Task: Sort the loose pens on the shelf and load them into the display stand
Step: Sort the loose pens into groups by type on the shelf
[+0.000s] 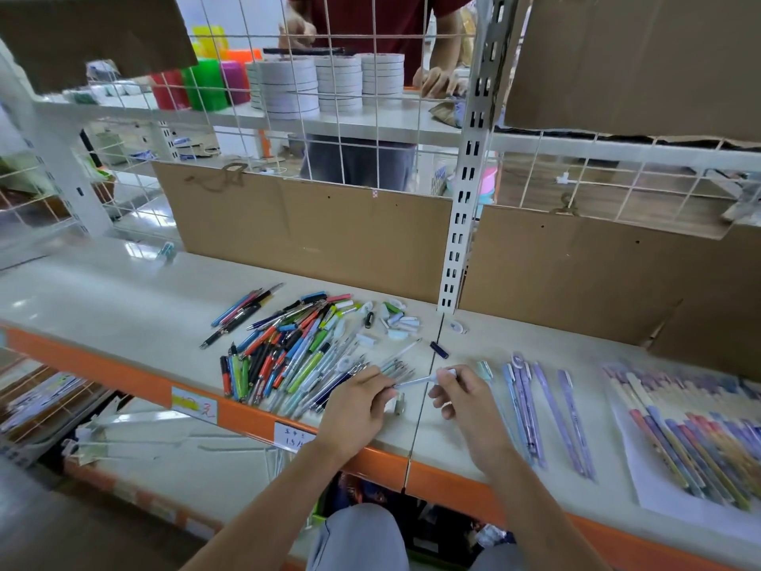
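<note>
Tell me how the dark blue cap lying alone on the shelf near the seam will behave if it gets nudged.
The dark blue cap looks short and rounded, so it would probably roll or skid on the smooth shelf. It seems light, likely shifting at a slight touch. Nothing lies against it, so nothing would stop it.

This is looking like a stationery shop. Price labels (293, 436) are sitting on the orange shelf edge (136, 375) below the fingers, loose pens (288, 348) are lying just left of them, and tape rolls (325, 82) are standing stacked behind a wire grid (350, 117) well beyond.
</note>
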A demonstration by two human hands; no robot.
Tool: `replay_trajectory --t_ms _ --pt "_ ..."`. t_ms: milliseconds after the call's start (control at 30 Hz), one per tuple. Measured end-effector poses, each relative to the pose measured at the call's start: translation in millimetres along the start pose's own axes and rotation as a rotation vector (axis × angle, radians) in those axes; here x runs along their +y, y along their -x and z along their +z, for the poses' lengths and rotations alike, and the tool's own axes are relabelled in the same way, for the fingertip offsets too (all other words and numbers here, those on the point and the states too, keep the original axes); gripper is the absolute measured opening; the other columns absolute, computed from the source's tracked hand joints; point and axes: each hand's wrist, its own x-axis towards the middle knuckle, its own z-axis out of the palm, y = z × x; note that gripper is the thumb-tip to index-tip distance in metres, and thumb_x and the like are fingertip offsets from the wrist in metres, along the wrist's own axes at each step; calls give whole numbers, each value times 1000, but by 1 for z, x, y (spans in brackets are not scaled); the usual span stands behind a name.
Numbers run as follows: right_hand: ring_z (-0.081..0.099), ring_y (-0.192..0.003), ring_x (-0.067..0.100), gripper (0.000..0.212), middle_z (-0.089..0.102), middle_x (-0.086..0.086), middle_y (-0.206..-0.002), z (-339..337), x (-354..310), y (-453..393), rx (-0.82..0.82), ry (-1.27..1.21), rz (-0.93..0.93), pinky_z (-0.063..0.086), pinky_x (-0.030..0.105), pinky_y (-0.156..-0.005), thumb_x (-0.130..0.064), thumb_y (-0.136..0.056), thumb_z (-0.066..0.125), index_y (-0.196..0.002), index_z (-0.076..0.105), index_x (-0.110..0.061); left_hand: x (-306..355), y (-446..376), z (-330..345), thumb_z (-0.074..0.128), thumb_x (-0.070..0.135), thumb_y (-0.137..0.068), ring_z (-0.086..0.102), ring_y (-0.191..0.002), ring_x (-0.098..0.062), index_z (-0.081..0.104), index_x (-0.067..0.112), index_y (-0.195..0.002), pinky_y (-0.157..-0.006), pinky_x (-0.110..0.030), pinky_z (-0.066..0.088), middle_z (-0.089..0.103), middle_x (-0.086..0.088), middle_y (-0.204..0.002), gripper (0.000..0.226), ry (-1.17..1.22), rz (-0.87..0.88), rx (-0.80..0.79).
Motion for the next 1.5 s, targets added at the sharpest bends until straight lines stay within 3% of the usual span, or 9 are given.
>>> replay_trajectory --t_ms 200,367,500,600,700,800,1200,1300,1500 --pt "56 -70 12 8 60 6 -79 20 0 5 -47 -296 197 41 24 -57 -14 -92 58 -89 60 -6 9 0 -4 56 24 -93 54 -77 -10 67 13 -104 -70 -28 48 58 4 -89 19 33 10 -23" --pt "54 -56 7 7 64 10 -82 10 -29 -14 51 -204 16 38 18 -47 -7 -95 50 -95 54 -1 9 0 -6 60 37 -89 54 -89 -13 59 17 -110 -73 -30 47 53 4 -100 29 -49 -62 -35" --pt "51 -60 14 10 60 6 -73 -23 -39 -31 225 328 -140 37 24 -56 -19 -93 57 -86 55 -12 7 1 -3 56 24 -90 52 -86 -11 58 16 -105 -73 -26 46 50 5 -99 18 -61 -79 -11" --pt "53 -83 19 15 60 5 -88 -36 -22 -28 149 764 -86 36 21 -59 -18 -92 57 -101 58 -6 6 0 0 52 21 -91 52 -84 -13 57 14 -101 -70 -26 46 50 3 -100 13 -85 -108 -3" --pt "56 -103 25 26 61 12 -109 -41 -4 -26 81 1017 -41 39 25 -73 -14 -92 53 -116 52 -4 8 0 -1 50 16 -91 51 -80 -13 58 13 -99 -68 -23 43 50 1 -100 12 -97 -141 4" --pt "54 -108 27 24 56 12 -117 -43 0 -25 136 1122 -63 36 27 -73 -10 -92 49 -115 48 -6 8 -1 -2 50 16 -90 51 -81 -13 57 13 -98 -71 -24 45 50 1 -99 12 -108 -152 -2" --pt "45 -120 25 22 53 6 -119 -72 5 -26 236 1298 -78 37 27 -90 -5 -90 42 -104 58 -11 3 0 1 48 17 -91 48 -90 -12 59 16 -97 -81 -25 44 51 3 -99 12 -182 -198 49" --pt "55 -98 19 21 53 2 -114 -51 -2 -13 146 1201 -160 39 24 -72 -10 -94 42 -105 60 -13 4 0 2 49 20 -91 48 -91 -12 60 18 -98 -83 -24 43 51 3 -99 13 -208 -202 61" --pt "53 -88 10 22 50 -5 -103 12 1 0 -110 972 -306 39 22 -78 -29 -97 45 -113 58 -21 7 2 2 47 25 -93 46 -94 -13 59 18 -99 -86 -24 39 49 3 -101 15 -242 -203 42"
